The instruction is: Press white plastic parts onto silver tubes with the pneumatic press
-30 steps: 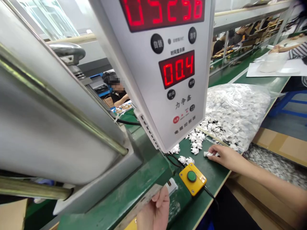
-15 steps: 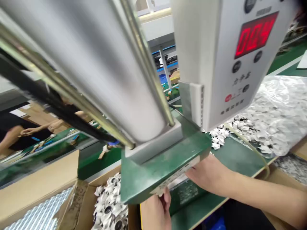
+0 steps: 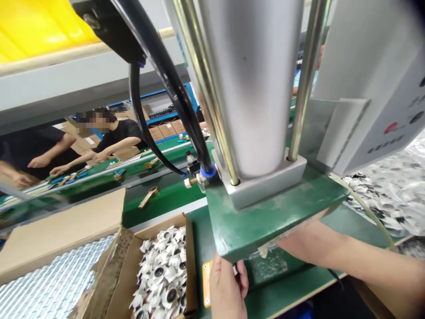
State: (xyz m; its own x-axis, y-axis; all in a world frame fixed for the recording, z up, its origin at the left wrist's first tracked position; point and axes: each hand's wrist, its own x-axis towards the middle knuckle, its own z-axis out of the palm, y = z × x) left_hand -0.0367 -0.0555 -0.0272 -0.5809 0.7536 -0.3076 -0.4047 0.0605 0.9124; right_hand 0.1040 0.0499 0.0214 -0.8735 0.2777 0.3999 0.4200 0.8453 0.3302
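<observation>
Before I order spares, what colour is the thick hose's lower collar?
The collar is blue; see head view.

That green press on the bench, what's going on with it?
A person has both hands at the green press: the left hand at its near lower corner, the right hand reaching beneath its edge. What they hold is hidden or unclear. A box of white parts sits to the left.

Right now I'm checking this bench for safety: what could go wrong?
The right hand reaches under the green block, its fingers hidden; they could be pinched if the block moves. The left hand, by the block's lower edge, might get caught too. The open box is full of white parts; a bump could spill some.
</observation>
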